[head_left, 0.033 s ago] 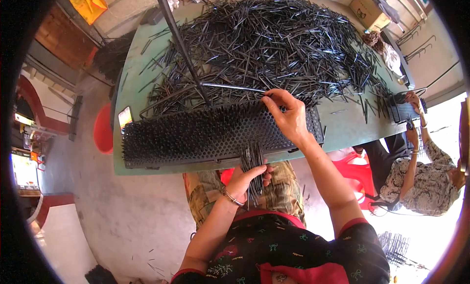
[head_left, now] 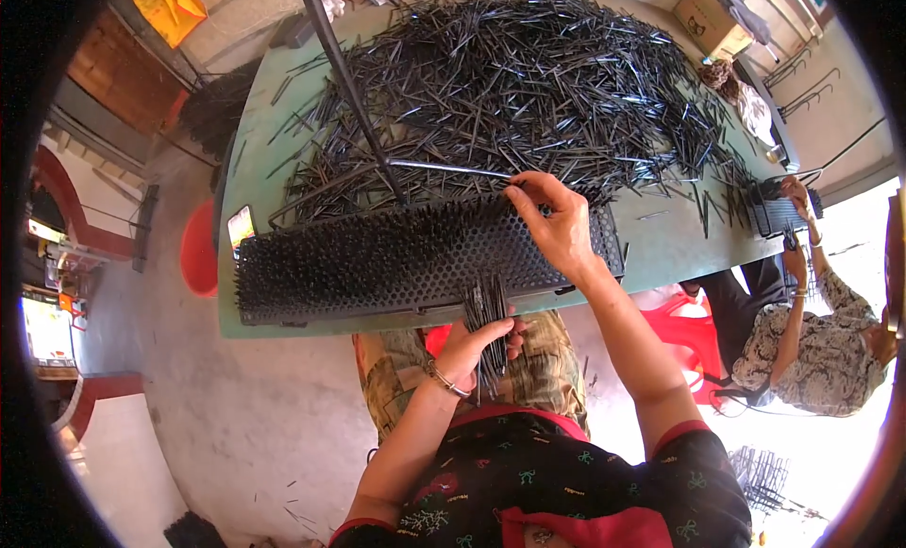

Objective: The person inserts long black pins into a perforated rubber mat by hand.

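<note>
Head camera looked down on a green counter (head_left: 661, 251) with the person's forearms coming in from below. Near the counter's front edge lay a long black perforated rack (head_left: 377, 260), its surface crowded with short black pins standing upright. The left hand (head_left: 477, 345) sat just below the counter's edge, its grip closed around a bundle of thin black rods (head_left: 488, 326) held roughly upright, the tips of the bundle reaching up over the front edge of the rack. A bangle (head_left: 446, 381) circled that wrist. The right hand (head_left: 557, 227) rested over the right part of the rack, palm down, its grip pinched shut with thumb and forefinger on the end of a long thin metal rod (head_left: 453, 168), which ran leftward along the rack's far edge. A dark slanted bar (head_left: 344, 76) crossed from the top of the view down to meet that rod. Beyond the rack, a large loose heap of black rods (head_left: 528, 85) covered most of the counter. At the right end of the counter sat a second person in a patterned garment (head_left: 812, 345), hands raised at a smaller black rack (head_left: 779, 211). A cardboard box (head_left: 710, 17) stood at the far right corner, and a red stool (head_left: 198, 249) stood on the floor to the left.
</note>
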